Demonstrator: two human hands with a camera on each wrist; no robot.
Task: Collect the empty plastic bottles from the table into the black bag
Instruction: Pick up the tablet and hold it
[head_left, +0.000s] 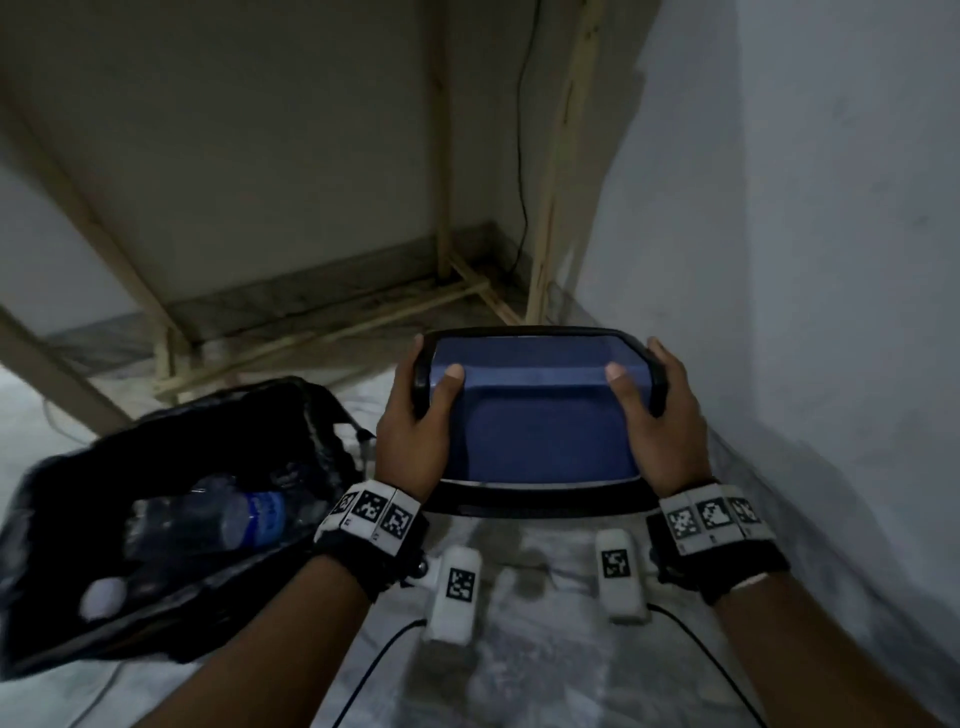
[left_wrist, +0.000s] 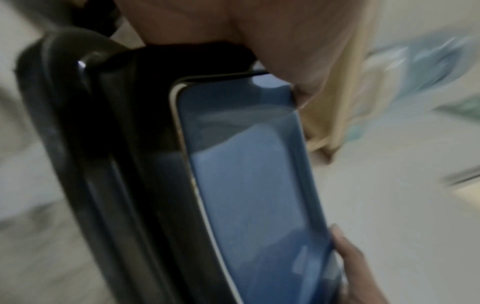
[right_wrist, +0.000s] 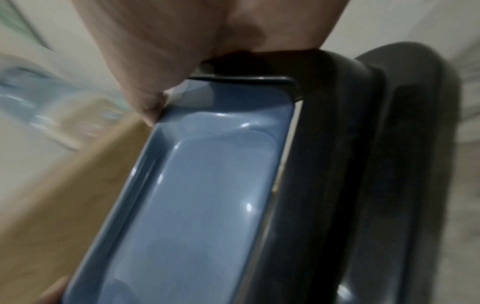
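Note:
I hold a blue tray (head_left: 535, 421) with a black rim out in front of me, nothing lying in it. My left hand (head_left: 434, 366) grips its left end, thumb on the inside and fingers curled round the rim. My right hand (head_left: 636, 364) grips the right end the same way. The black bag (head_left: 78, 478) lies open at the lower left, beside my left wrist. Inside it are clear plastic bottles (head_left: 208, 514), one with a blue label, and a white cap (head_left: 104, 597). Both wrist views show the tray (left_wrist: 246, 185) (right_wrist: 207, 205) close up and blurred.
A pale wall (head_left: 805, 260) runs close along the right. Bare wooden frame legs (head_left: 550, 208) and floor battens (head_left: 322, 332) stand ahead, with a thin black cable (head_left: 519, 156) hanging between them. Marbled floor (head_left: 545, 649) lies below my arms.

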